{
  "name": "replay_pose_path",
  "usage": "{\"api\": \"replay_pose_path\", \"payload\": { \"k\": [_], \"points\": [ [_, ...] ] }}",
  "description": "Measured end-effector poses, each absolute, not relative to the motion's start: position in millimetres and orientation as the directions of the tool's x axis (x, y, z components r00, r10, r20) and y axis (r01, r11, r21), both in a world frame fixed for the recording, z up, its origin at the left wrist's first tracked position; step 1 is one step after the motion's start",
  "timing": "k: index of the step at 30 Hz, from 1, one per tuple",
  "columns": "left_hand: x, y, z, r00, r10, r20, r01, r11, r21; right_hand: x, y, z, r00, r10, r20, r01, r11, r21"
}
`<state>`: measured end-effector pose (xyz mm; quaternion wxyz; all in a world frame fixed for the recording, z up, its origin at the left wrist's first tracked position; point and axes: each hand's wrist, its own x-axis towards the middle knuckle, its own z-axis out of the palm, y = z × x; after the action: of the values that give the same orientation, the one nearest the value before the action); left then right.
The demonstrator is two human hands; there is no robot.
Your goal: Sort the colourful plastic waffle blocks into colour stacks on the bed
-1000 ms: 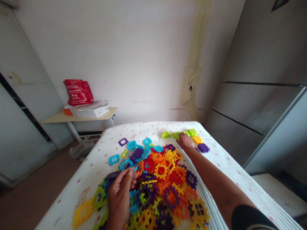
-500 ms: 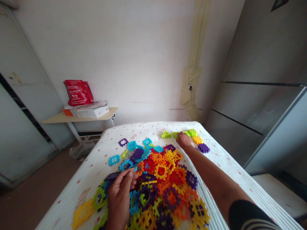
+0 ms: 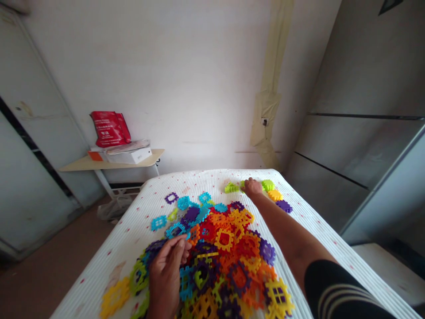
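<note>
My left hand [image 3: 168,268] hovers at the near left of a pile of plastic interlocking building pieces [image 3: 224,239]. Its thumb and fingers are drawn together; a bit of light blue shows at the fingertips, but whether it is held cannot be made out. Stretched far across the bed-like surface, my right hand [image 3: 253,187] is closed down over the row of lime-green pieces, its fingertips largely hidden. Left of it lies a small group of green pieces [image 3: 231,188]; to its right stands a green stack [image 3: 268,185]. A yellow stack [image 3: 275,195] and a purple stack [image 3: 284,206] follow.
A white ribbed cover with red dots [image 3: 133,239] lies beneath everything. Loose blue [image 3: 158,223] and purple [image 3: 171,197] pieces edge the pile. A side table [image 3: 78,164] with a red bag [image 3: 109,129] stands back left. Grey cabinet doors [image 3: 352,133] rise at right.
My right hand has shifted slightly left and away along the green row, uncovering more of the green stack at its right. My left hand stays almost in place.
</note>
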<state>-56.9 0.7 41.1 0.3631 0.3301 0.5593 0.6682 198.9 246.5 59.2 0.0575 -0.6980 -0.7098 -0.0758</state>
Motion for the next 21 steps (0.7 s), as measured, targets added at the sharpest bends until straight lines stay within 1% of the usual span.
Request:
{"api": "replay_pose_path", "payload": {
  "k": [6, 9, 11, 13, 16, 21],
  "points": [
    [-58, 1, 40, -0.528, 0.848, 0.030, -0.117, -0.108, 0.987, 221, 238, 83, 0.056, 0.946, 0.320, 0.998, -0.055, -0.012],
    [-57, -1, 39, -0.533, 0.844, 0.051, -0.079, -0.110, 0.991, 236, 228, 92, 0.097, 0.911, 0.402, 0.994, -0.072, -0.078],
    [-56, -3, 40, -0.530, 0.845, 0.075, -0.050, -0.120, 0.992, 242, 220, 92, 0.085, 0.898, 0.432, 0.991, -0.030, -0.133],
    [-55, -4, 41, -0.525, 0.845, 0.104, -0.019, -0.134, 0.991, 241, 211, 89, 0.033, 0.910, 0.414, 0.987, 0.036, -0.159],
    [-52, -5, 45, -0.522, 0.842, 0.139, 0.033, -0.143, 0.989, 228, 199, 81, -0.084, 0.935, 0.345, 0.976, 0.147, -0.161],
    [-49, -6, 49, -0.516, 0.839, 0.172, 0.118, -0.129, 0.985, 177, 184, 79, -0.294, 0.928, 0.230, 0.928, 0.335, -0.164]
  ]
}}
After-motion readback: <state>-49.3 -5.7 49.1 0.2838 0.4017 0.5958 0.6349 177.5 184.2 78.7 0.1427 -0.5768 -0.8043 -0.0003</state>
